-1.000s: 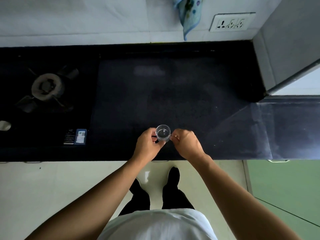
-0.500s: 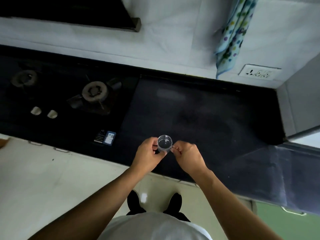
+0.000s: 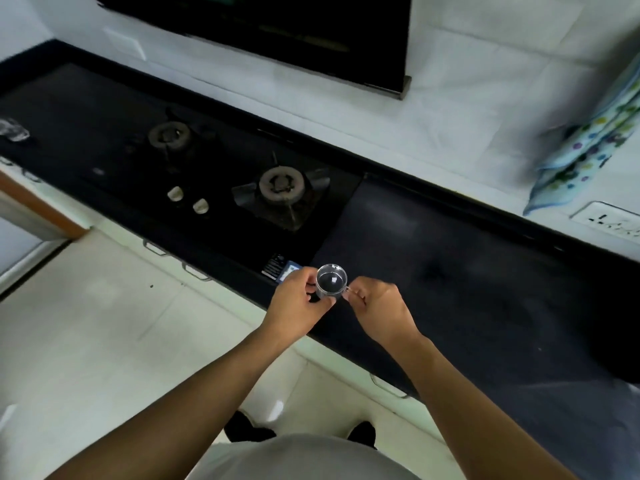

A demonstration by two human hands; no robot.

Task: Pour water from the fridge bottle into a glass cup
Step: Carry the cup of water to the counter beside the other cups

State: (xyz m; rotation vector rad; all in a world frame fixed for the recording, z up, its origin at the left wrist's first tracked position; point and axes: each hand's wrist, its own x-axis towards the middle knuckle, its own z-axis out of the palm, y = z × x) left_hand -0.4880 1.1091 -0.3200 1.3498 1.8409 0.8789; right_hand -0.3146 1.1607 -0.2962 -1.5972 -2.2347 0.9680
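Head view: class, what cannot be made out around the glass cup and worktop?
Head view:
Glass cup: lower wall hidden by the left hand; water inside unclear.
Right hand: fingertips curl out of sight beside the cup.
Towel: blurred, cut by the right edge.
Clear object, far left: too small, cut off.

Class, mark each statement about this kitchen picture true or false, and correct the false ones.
1. The left hand and the right hand both hold the glass cup. True.
2. The stove has two burners. True.
3. A pot sits on the stove. False: both burners are bare.
4. The spotted towel lies on the stove. False: it hangs by the wall, far to the right.
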